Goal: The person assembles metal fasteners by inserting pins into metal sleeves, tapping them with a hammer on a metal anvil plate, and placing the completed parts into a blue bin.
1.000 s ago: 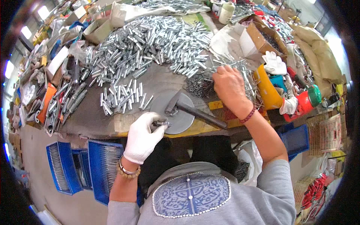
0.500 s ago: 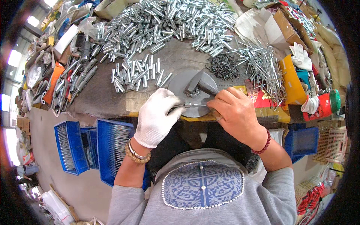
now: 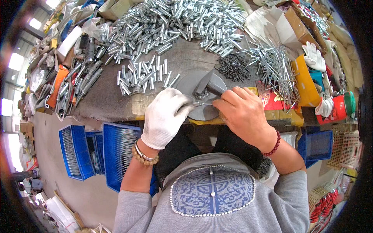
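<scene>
Cam was a wide fisheye on the wearer's head, left one of a side-by-side pair, pointed steeply down. The grey shirt (image 3: 213, 194) filled the bottom middle, left hand (image 3: 165, 116) and right hand (image 3: 245, 114) sat near mid-frame, pretty close in, and the workbench (image 3: 103, 97) stretched away toward the top. Edges bowed near the black rim; bright patches (image 3: 16, 62) far left were maybe windows.
</scene>
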`<state>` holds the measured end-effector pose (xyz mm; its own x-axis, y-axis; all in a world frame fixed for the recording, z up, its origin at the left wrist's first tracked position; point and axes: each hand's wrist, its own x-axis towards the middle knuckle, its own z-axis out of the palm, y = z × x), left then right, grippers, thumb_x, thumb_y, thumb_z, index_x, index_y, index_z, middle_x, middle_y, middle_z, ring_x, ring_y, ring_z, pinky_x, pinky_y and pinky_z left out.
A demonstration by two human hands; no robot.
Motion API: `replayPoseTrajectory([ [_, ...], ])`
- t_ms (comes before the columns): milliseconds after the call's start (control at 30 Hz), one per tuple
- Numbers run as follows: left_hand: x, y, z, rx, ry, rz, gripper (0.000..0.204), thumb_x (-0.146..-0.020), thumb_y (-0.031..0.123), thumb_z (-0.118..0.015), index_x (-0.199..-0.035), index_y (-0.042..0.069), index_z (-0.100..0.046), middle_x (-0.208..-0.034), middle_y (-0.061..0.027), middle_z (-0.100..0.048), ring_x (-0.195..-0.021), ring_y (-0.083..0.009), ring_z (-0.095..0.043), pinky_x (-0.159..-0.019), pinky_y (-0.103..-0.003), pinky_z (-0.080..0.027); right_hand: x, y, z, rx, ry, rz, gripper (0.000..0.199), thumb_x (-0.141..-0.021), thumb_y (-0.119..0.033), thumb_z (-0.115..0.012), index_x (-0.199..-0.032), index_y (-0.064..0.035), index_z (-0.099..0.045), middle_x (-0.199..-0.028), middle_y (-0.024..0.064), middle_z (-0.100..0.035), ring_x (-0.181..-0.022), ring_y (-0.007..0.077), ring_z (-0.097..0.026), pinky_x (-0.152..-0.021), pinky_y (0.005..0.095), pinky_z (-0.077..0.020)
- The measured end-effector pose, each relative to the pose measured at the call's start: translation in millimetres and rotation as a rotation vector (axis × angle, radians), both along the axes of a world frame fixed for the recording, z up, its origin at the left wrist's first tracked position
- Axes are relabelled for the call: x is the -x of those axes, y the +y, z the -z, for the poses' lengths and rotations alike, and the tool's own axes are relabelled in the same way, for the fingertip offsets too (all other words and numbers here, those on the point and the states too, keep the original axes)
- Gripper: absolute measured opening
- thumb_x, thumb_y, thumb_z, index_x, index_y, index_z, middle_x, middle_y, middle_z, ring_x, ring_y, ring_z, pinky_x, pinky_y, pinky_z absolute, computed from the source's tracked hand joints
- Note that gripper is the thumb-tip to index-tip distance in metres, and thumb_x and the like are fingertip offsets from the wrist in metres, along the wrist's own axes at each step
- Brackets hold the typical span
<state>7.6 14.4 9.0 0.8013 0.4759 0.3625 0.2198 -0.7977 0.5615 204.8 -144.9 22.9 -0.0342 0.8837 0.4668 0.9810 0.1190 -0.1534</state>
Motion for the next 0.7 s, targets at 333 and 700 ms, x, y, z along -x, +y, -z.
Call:
replayPoseTrajectory([
  [333,4,-4,3,-0.015,-0.019,0.022,0.012,-0.087,0.009,-0.082,-0.099,0.005,-0.081,-0.097,-0.0116,-0.073,-0.092,-0.0312,-0.071,-0.083,-0.040,-0.057,-3,1,1,0.019,0.001,-0.057,0.005,-0.082,-0.014,-0.069,-0.086,-0.0122,-0.068,-0.093,0.0040,-0.058,-0.091,0.0239,-0.061,-0.084,0.0399,-0.0511],
  [700,4,-13,6,-0.074,-0.067,-0.004,0.016,-0.085,0.007,-0.083,-0.100,0.004,-0.079,-0.097,-0.0130,-0.071,-0.096,-0.0339,-0.069,-0.085,-0.042,-0.056,2,-2,8,-0.015,0.070,-0.040,0.015,-0.080,-0.012,-0.070,-0.094,-0.0101,-0.073,-0.098,0.0051,-0.062,-0.096,0.0252,-0.063,-0.087,0.0394,-0.0528],
])
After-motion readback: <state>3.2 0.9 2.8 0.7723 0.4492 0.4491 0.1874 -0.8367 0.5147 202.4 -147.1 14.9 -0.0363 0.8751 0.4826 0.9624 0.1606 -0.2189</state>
